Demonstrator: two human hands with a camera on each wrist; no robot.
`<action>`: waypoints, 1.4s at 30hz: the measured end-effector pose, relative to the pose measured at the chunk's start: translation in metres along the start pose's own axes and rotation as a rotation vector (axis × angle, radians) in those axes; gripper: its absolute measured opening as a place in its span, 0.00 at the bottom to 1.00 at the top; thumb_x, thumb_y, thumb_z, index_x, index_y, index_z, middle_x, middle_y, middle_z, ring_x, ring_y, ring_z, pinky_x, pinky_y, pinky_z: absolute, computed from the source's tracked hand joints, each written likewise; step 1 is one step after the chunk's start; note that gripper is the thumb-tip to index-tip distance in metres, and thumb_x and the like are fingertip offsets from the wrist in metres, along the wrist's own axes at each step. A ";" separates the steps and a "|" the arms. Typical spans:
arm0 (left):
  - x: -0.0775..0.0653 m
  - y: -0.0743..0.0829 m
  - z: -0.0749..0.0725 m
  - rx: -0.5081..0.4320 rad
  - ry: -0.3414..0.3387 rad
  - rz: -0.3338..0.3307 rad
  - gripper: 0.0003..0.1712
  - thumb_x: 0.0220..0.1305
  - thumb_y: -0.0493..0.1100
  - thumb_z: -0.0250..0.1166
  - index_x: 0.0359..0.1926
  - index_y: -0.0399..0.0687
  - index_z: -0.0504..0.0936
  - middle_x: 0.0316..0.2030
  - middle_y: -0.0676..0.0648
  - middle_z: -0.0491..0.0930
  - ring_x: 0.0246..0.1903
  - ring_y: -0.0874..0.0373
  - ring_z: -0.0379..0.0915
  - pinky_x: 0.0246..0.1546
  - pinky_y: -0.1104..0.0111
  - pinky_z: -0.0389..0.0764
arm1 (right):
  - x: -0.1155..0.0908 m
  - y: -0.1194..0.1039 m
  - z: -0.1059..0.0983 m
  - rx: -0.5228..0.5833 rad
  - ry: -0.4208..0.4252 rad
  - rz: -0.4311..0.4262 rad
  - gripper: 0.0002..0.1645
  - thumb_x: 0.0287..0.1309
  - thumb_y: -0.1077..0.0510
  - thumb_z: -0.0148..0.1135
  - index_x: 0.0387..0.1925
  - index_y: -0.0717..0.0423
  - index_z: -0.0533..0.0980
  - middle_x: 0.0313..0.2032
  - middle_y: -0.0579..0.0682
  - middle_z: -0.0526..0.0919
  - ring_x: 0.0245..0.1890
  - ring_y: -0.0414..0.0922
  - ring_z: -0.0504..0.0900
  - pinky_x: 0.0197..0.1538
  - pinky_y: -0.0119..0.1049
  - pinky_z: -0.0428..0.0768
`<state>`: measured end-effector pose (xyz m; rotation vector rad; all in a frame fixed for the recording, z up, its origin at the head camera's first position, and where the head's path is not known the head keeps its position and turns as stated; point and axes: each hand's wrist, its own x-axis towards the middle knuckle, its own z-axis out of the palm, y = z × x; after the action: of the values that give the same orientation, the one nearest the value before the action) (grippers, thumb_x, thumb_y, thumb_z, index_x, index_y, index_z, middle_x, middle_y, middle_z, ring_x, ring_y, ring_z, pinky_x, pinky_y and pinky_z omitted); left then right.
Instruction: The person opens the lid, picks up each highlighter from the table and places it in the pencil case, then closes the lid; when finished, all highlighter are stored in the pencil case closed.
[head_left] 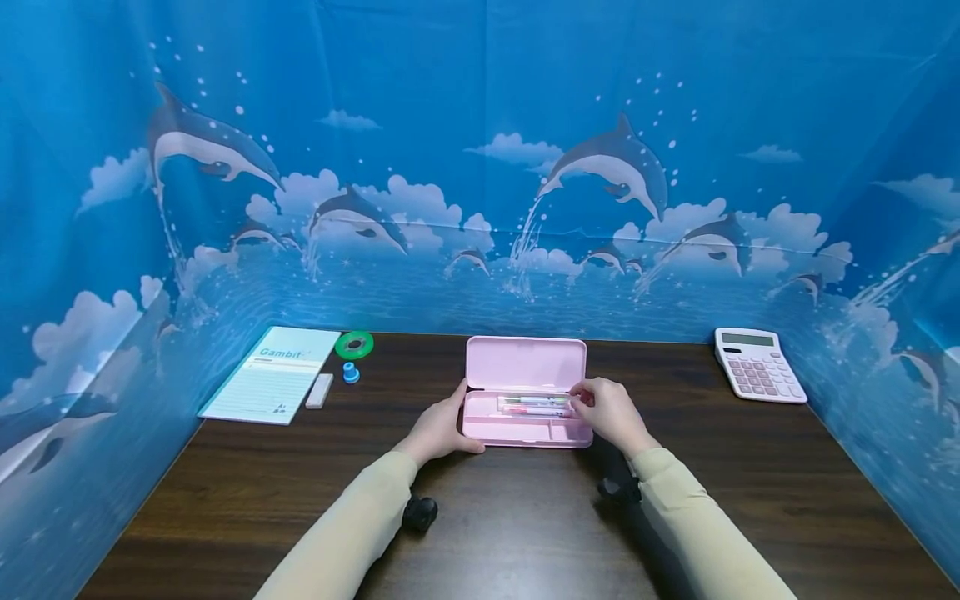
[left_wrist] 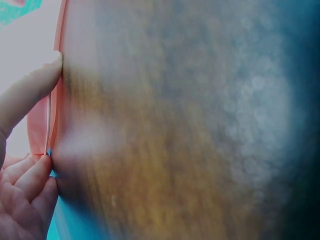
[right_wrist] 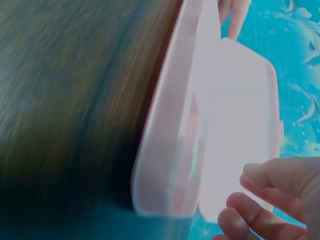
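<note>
A pink pencil case (head_left: 504,431) lies on the dark wooden table with its lid (head_left: 525,364) raised at the back. Several slim pens (head_left: 534,407) lie side by side in its long rear compartment. At the case's left end, my left hand (head_left: 438,427) grips it, thumb at the front corner and fingers farther back; the left wrist view shows the thumb (left_wrist: 35,87) along the pink edge. Over the right end is my right hand (head_left: 611,412), fingers loosely bent close to the pen ends. In the right wrist view, nothing shows between those fingers (right_wrist: 280,175).
To the left are a light green notepad (head_left: 277,375), a green ring-shaped roll (head_left: 343,345), a small blue item (head_left: 350,374) and a white block (head_left: 319,391). A calculator (head_left: 761,367) lies at the back right. Dolphin-print cloth (head_left: 465,125) hangs behind the table.
</note>
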<state>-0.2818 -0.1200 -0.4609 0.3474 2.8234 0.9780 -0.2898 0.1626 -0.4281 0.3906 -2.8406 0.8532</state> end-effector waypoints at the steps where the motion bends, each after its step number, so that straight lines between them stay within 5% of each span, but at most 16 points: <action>1: 0.000 0.000 0.000 -0.002 0.001 0.001 0.68 0.41 0.53 0.79 0.75 0.45 0.44 0.67 0.40 0.63 0.63 0.44 0.64 0.61 0.50 0.66 | -0.002 0.002 -0.002 0.005 0.000 0.005 0.06 0.53 0.62 0.67 0.34 0.60 0.82 0.26 0.50 0.80 0.27 0.44 0.72 0.32 0.36 0.77; 9: -0.001 -0.001 0.000 0.001 -0.003 -0.007 0.69 0.41 0.53 0.79 0.75 0.45 0.44 0.67 0.39 0.63 0.63 0.43 0.63 0.61 0.49 0.66 | -0.015 0.018 -0.017 -0.023 -0.015 0.081 0.09 0.55 0.62 0.66 0.38 0.62 0.82 0.32 0.54 0.83 0.30 0.46 0.77 0.40 0.44 0.81; 27: -0.001 -0.001 -0.002 -0.001 -0.005 -0.021 0.68 0.41 0.52 0.79 0.75 0.45 0.44 0.67 0.39 0.63 0.63 0.44 0.64 0.61 0.49 0.66 | -0.047 0.061 -0.039 -0.062 -0.023 0.151 0.11 0.55 0.62 0.64 0.37 0.67 0.81 0.30 0.56 0.84 0.28 0.45 0.76 0.36 0.44 0.80; 42: 0.001 0.001 0.000 -0.026 -0.009 -0.007 0.68 0.41 0.51 0.79 0.75 0.47 0.44 0.67 0.40 0.63 0.62 0.43 0.64 0.60 0.47 0.66 | -0.066 0.076 -0.048 -0.074 -0.120 0.221 0.12 0.52 0.60 0.67 0.34 0.68 0.82 0.30 0.55 0.84 0.28 0.44 0.77 0.35 0.42 0.80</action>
<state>-0.2825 -0.1188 -0.4603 0.3377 2.7994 1.0088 -0.2459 0.2640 -0.4420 0.1240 -3.0585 0.7826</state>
